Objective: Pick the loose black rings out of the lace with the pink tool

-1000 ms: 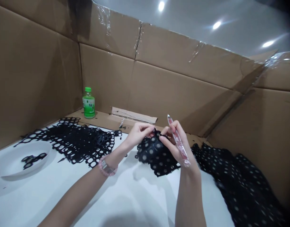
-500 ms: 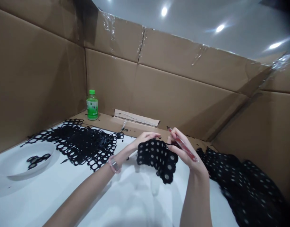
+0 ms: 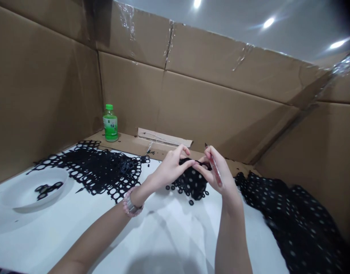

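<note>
Between my two hands hangs a piece of black fabric (image 3: 193, 183) dotted with pale round spots. My left hand (image 3: 173, 165), with a bracelet at the wrist, pinches its upper edge between thumb and fingers. My right hand (image 3: 220, 171) grips the same edge close by, and the thumbs nearly meet. Tucked in my right hand is a slim red pen-like tool (image 3: 215, 171) with a dark pointed tip facing up and away. Small black rings (image 3: 191, 202) show around the fabric's lower edge; whether they are loose is hard to tell.
At left stands a white bowl (image 3: 21, 194) holding a few black rings (image 3: 46, 189). Behind it lies black ring netting (image 3: 97, 171). A green bottle (image 3: 110, 123) stands in the back corner. Dotted black fabric (image 3: 295, 217) is heaped at right. Cardboard walls (image 3: 220, 110) surround the white tabletop (image 3: 163, 236).
My left hand has come right and turned from lying along the fabric to pinching its top edge. My right hand has shifted slightly left and up. The fabric now hangs bunched between them.
</note>
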`<state>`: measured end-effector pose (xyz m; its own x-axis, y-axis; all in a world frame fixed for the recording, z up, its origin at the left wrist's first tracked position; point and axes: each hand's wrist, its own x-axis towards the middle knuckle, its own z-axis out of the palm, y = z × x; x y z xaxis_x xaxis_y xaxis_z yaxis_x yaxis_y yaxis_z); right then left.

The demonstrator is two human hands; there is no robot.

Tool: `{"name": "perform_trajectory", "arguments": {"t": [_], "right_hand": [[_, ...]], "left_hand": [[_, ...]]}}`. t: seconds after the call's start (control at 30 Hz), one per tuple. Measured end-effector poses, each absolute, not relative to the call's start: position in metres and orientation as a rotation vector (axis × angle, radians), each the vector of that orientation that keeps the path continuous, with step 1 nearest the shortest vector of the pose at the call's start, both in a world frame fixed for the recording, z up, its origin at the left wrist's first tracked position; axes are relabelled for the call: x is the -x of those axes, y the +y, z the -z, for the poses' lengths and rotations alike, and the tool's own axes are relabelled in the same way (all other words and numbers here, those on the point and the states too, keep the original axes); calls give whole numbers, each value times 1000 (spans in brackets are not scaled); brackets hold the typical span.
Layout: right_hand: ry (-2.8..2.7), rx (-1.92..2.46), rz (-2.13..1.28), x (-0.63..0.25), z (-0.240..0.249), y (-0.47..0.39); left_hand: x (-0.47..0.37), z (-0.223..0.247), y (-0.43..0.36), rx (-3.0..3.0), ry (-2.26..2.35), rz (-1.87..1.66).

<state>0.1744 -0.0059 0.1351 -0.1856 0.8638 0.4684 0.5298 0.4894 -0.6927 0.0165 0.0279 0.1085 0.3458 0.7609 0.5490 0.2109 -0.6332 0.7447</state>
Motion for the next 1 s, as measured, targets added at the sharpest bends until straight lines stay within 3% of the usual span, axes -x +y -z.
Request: {"name": "perform_trajectory", "arguments": {"t": [0.13,0.23,0.3,0.57,0.77,1.0], "right_hand": [[-1825,1154,-478,-170,-135,-5],[-1758,1090,-578,-169,-138,-7],[-1732,1058,-619,-167,-140,-10],[-1790,922,-656,-165,-142,-22],[-1725,981,-546,-183,-136,-12],[-1858,1130,-342,-187,-128,6]], "left_hand": [[-13,-108,34,-2174,880,-1559],[-9,-109,33,-2245,640,-1948],[-7,-109,31,-2304,487,-1998],[-8,-113,28,-2360,473,-1211],[-14,-99,45,-2038,511,-1153],[-23,-68,80,-2130,969,-1162]]}}
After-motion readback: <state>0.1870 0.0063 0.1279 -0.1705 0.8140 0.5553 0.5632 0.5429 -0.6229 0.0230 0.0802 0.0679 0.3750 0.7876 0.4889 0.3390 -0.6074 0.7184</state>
